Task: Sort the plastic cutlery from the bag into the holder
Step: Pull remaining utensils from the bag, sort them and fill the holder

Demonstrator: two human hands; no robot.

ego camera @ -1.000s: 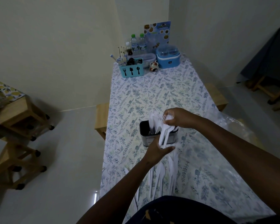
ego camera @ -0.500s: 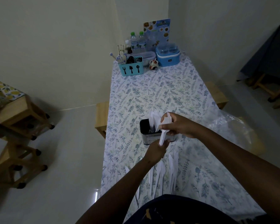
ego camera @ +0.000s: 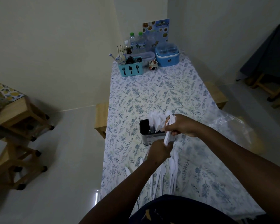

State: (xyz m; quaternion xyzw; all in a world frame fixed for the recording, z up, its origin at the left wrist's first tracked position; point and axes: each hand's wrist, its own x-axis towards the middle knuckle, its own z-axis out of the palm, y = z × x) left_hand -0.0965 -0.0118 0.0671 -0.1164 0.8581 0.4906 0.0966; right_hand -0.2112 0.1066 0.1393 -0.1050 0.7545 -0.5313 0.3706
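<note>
Plastic forks point(ego camera: 168, 135): you've got a bundle gripped in your right hand point(ego camera: 183, 126), tines up, with your left hand point(ego camera: 159, 151) curled round the handle ends, over the holder point(ego camera: 146, 135) at its 3 o'clock side. More loose cutlery point(ego camera: 174, 167) lies on the tablecloth point(ego camera: 152, 94) at the holder's 6 o'clock, and the clear bag point(ego camera: 233, 126) sits farther out at 3 o'clock.

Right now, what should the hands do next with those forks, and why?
Probably lower the forks handles-first into the holder: the right hand grips them near the tines, close by it, and the left hand holds their handle ends.
</note>
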